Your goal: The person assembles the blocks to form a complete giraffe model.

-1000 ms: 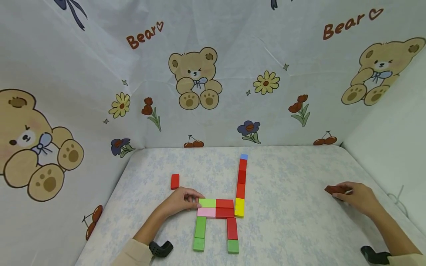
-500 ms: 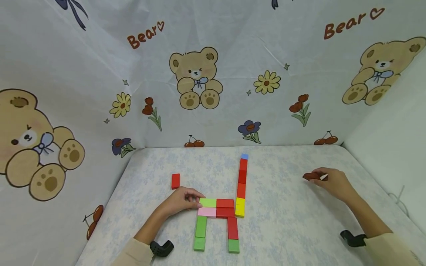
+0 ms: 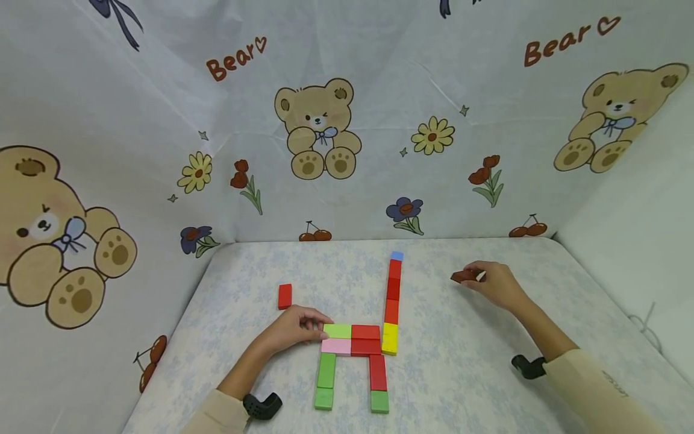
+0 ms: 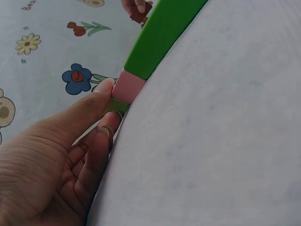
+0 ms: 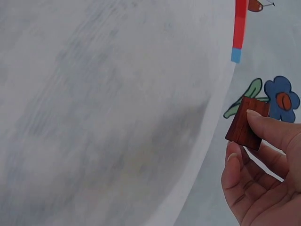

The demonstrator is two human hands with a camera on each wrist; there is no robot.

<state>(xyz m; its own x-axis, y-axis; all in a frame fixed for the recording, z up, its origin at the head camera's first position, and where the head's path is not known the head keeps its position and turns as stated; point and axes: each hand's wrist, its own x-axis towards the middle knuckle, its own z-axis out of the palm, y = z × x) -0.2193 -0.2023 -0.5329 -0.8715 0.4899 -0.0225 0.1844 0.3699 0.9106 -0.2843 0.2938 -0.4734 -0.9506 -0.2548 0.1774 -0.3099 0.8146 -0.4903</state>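
At the left end of the block figure, my left hand [image 3: 295, 327] pinches the light green block [image 3: 338, 331] between thumb and finger. The pink block [image 4: 129, 86] lies right against it, also close to the thumb. Two red blocks [image 3: 365, 340] continue this body to the right, with legs of green blocks [image 3: 326, 371] and a red block [image 3: 378, 372] below. Above the table at the right, my right hand [image 3: 496, 284] holds a dark brown wooden block [image 5: 248, 123] with a slanted side, gripped by thumb and fingers.
A column of yellow [image 3: 390, 339], red [image 3: 393, 289] and blue [image 3: 397, 255] blocks rises from the body's right end toward the back. A lone red block [image 3: 285, 296] lies beyond my left hand. A bear-printed cloth [image 3: 374, 181] hangs behind the table.
My right hand has carried the brown block leftward and toward the back, closer to the tall column. The left hand and the laid blocks have stayed put.
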